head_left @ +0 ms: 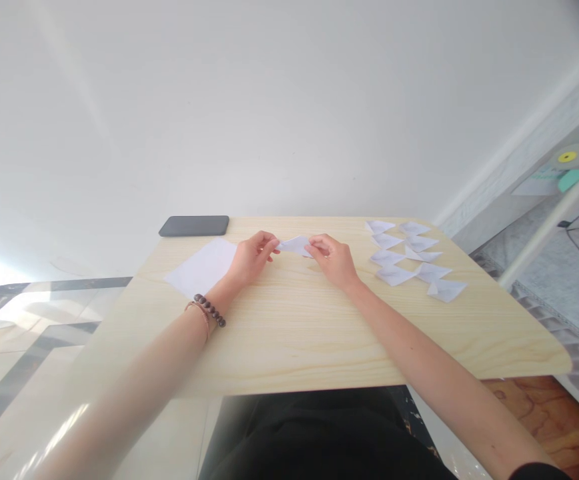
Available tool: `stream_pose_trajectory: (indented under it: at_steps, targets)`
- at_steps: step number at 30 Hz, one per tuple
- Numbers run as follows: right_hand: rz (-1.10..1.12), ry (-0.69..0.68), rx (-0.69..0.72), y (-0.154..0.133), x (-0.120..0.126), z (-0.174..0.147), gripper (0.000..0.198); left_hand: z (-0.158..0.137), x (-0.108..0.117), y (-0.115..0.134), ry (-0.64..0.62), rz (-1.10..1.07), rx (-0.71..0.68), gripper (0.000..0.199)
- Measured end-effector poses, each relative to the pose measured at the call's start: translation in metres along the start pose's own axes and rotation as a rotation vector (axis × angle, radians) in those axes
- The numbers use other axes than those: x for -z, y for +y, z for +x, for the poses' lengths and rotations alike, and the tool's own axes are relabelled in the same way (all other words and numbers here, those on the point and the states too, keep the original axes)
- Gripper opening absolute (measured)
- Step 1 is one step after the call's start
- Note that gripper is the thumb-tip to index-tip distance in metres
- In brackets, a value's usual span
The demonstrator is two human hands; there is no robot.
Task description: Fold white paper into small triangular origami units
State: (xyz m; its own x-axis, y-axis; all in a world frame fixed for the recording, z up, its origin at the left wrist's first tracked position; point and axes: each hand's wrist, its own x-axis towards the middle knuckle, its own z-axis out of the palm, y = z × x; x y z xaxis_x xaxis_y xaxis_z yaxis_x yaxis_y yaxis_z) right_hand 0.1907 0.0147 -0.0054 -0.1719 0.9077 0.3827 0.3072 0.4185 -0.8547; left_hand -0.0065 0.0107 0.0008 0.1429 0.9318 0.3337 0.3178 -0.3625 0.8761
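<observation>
Between my two hands, above the middle of the table, is a small piece of folded white paper [295,246]. My left hand [255,255] pinches its left tip between thumb and fingers. At the opposite end my right hand [333,259] grips the paper the same way. Beside my left wrist lie flat white paper sheets [200,265], partly covered by that hand and forearm. Two columns of folded paper pieces [394,275], several in all and alike in shape, rest to the right of my right hand.
A dark phone [194,226] lies at the table's back left corner. The pale wooden table [299,347] meets a white wall [289,113] at its far edge. On the right stands a white metal frame [539,227] beyond the table.
</observation>
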Motion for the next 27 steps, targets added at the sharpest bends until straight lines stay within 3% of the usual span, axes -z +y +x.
stream_pose_trajectory:
  at_steps: [6,12,16,23,27]
  targets:
    - [0.004,0.003,0.029,-0.0012,0.001,-0.0003,0.02,-0.0004,0.0039,0.0049,-0.018,0.134,-0.086,0.029]
    - [-0.098,0.004,0.11,-0.0025,0.0009,-0.0002,0.018,-0.0003,0.0055,0.0015,0.004,0.147,0.03,0.032]
    - [-0.123,0.029,0.136,0.0007,0.0002,0.0008,0.019,0.0006,0.0058,0.0007,0.016,0.149,0.035,0.031]
    - [-0.114,0.026,0.1,0.0037,-0.0012,0.0012,0.018,0.0011,0.0059,0.0026,0.018,0.04,0.034,0.035]
    - [-0.112,0.023,0.079,0.0043,-0.0019,0.0008,0.017,0.0002,0.0052,0.0017,0.053,0.003,0.052,0.026]
